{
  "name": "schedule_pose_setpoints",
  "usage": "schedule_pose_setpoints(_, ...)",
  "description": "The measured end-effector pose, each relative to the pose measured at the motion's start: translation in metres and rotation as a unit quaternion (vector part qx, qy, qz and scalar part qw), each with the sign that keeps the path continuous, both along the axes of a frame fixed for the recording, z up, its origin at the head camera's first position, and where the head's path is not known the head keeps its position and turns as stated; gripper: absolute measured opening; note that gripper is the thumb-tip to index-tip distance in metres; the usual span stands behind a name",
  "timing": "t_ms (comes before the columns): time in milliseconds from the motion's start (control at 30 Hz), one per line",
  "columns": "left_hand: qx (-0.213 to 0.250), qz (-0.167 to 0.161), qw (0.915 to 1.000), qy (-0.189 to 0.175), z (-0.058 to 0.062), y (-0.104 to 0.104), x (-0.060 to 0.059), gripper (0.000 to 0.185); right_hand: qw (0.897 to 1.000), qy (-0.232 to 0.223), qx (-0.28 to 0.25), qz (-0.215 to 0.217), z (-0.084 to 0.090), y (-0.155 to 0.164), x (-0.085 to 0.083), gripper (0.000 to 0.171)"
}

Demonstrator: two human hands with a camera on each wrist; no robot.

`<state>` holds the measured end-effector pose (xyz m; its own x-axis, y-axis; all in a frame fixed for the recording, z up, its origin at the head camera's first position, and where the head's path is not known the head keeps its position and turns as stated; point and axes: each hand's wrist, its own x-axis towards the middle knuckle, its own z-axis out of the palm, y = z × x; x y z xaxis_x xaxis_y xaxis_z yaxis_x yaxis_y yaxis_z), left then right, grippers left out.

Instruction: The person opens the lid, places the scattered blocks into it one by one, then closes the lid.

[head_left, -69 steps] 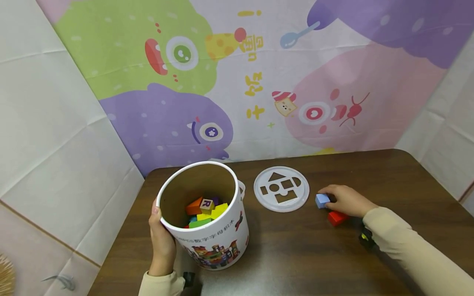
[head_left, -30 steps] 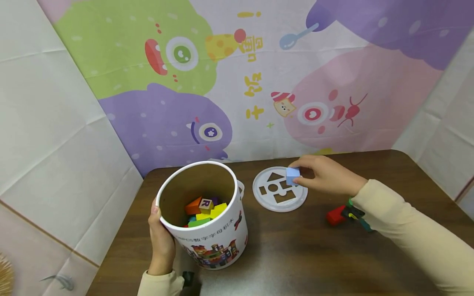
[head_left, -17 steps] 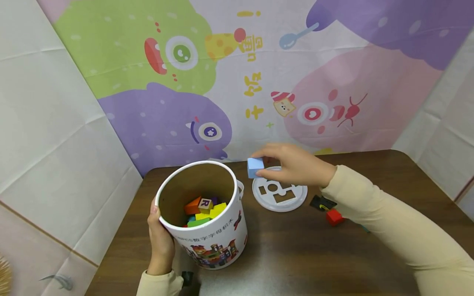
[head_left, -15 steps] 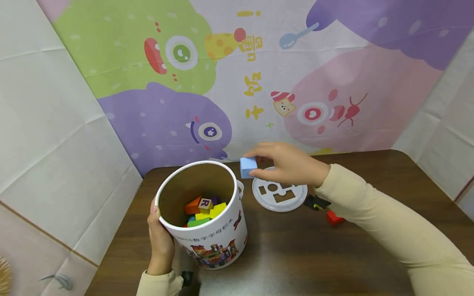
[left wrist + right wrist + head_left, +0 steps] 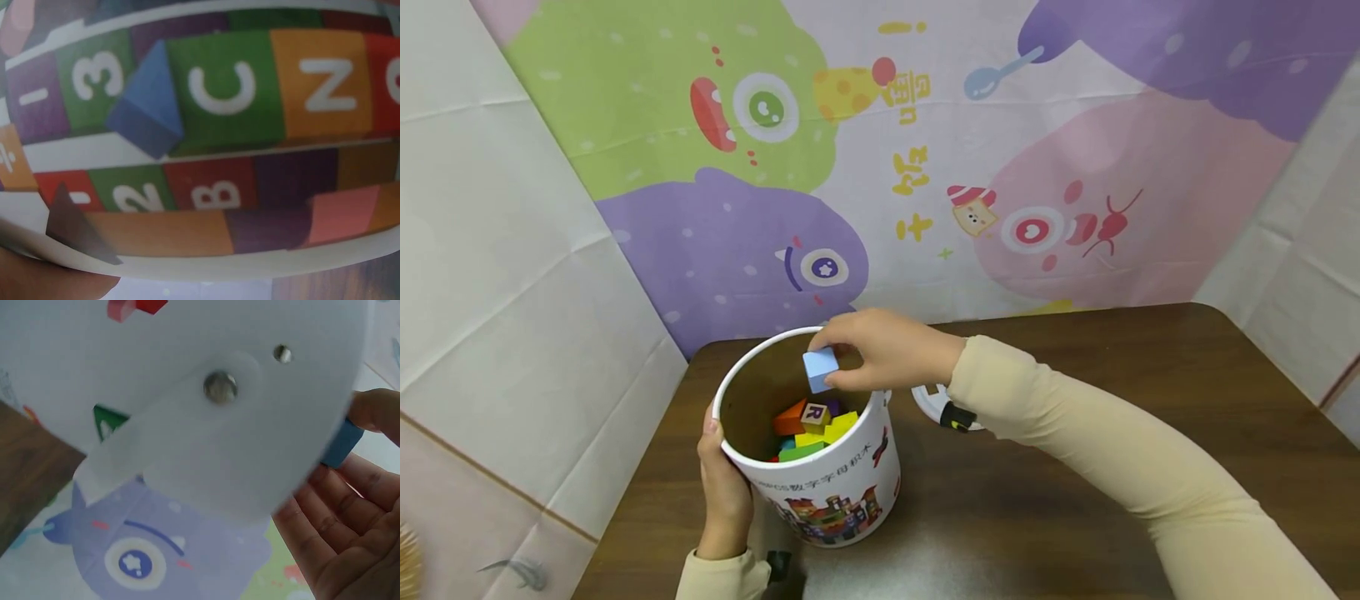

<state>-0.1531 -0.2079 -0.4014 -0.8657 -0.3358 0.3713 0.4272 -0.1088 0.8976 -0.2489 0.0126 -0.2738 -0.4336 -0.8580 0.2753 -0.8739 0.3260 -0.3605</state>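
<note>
A white bucket (image 5: 842, 492) with printed block pictures stands tilted toward me on the table. My left hand (image 5: 726, 492) grips its left side, thumb at the rim. Over the bucket's mouth, my right hand (image 5: 883, 350) pinches a light blue block (image 5: 821, 370) between thumb and fingers. Inside the bucket lie several blocks: an orange block (image 5: 791, 417), a wooden letter R block (image 5: 816, 417), a yellow block (image 5: 841, 427) and a green block (image 5: 801, 452). In the right wrist view the blue block (image 5: 344, 444) shows just past the bucket's edge.
Behind my right wrist, a white lid (image 5: 931, 404) with shape cut-outs lies on the brown table (image 5: 1045, 517), mostly covered by the sleeve. A cartoon-printed cloth (image 5: 925, 275) hangs at the table's back edge.
My right hand has lifted the blue block from the table's right and carried it left, past the lid, to over the bucket. The red block is now hidden by the sleeve. My left hand stays put.
</note>
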Motion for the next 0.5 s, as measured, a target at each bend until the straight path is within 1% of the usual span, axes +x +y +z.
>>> schedule_pose_setpoints(133, -0.004, 0.003, 1.0000, -0.004, 0.000, 0.000, 0.000, 0.051, 0.999, -0.029, 0.026, 0.000, -0.002, -0.018, -0.001, 0.032)
schedule_pose_setpoints(233, -0.009, 0.004, 0.9999, -0.007, 0.000, 0.000, 0.000, 0.053, 0.998, -0.038, 0.054, -0.002, -0.005, -0.028, -0.002, 0.033)
schedule_pose_setpoints(400, -0.012, 0.001, 0.9999, -0.009, 0.000, 0.000, 0.000, 0.055, 0.995, -0.016, 0.102, -0.007, -0.012, -0.041, -0.002, 0.038)
schedule_pose_setpoints(500, -0.014, 0.001, 0.9998, -0.014, 0.000, 0.000, 0.000, 0.055, 0.993, -0.011, 0.117, -0.010, -0.016, -0.045, -0.001, 0.040)
